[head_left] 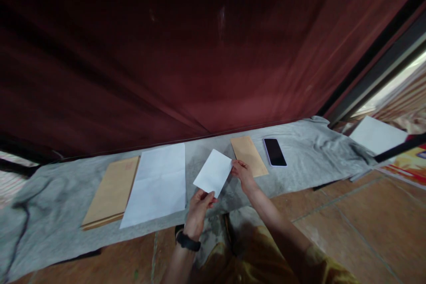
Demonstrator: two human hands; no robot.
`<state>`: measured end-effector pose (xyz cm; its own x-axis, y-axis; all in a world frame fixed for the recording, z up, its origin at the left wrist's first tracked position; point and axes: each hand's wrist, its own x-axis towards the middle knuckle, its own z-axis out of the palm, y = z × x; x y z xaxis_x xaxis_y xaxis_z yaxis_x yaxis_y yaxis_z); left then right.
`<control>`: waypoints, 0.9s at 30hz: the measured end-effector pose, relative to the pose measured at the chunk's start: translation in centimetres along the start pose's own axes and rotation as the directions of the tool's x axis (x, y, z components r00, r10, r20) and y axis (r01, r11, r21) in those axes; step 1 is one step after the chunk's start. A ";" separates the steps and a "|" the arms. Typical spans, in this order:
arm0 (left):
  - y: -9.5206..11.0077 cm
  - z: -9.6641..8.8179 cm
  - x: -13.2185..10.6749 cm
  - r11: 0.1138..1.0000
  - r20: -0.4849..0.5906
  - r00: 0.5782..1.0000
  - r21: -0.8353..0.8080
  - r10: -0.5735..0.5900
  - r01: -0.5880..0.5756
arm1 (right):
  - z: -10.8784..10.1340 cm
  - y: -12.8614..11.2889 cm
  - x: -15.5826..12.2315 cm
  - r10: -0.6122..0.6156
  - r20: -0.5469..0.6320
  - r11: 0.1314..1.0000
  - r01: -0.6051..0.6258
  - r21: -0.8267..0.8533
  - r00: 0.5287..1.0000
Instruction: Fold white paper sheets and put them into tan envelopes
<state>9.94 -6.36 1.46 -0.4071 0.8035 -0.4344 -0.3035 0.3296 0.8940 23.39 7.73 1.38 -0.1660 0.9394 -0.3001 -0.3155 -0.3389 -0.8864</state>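
A small white folded sheet of paper [213,172] is held up over the grey cloth, tilted. My left hand [200,206] pinches its lower corner, thumb on top. At its right corner, the fingers of my right hand [242,173] are closed on the edge. Just behind my right hand lies a brown envelope [250,153] on the cloth. To the left of the held paper, large white sheets [158,186] with faint creases lie flat, and beside them is a stack of brown envelopes [111,191].
A smartphone [275,152] with a dark screen lies right of the single envelope. The grey cloth [306,155] covers a long low surface against a dark red hanging sheet [213,53]. At the far right are a white sheet [377,135] and a colourful printed item [408,164]. Tiled floor [353,222] lies in front.
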 end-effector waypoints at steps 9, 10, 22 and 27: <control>1.6 -0.5 2.5 0.993 -0.148 0.982 0.004 0.120 -0.121 | -0.6 0.4 -0.4 0.078 0.045 0.987 -0.083 0.136 0.996; 1.9 -0.5 2.8 0.991 -0.139 0.981 0.013 0.135 -0.135 | -0.5 0.6 -0.6 0.097 0.060 0.985 -0.105 0.140 0.993; 2.0 0.6 3.2 0.990 -0.089 0.987 0.051 0.134 -0.130 | 0.0 2.4 -2.1 0.150 0.003 0.974 -0.148 0.172 0.989; 1.2 0.3 3.3 0.991 -0.070 0.990 0.043 0.126 -0.123 | -1.0 3.2 -1.6 0.142 0.004 0.984 -0.142 0.110 0.990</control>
<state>8.52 -3.16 1.08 -0.5016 0.8017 -0.3252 -0.2138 0.2494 0.9445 23.59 5.18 -1.33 -0.2125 0.8815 -0.4217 -0.3896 -0.4722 -0.7907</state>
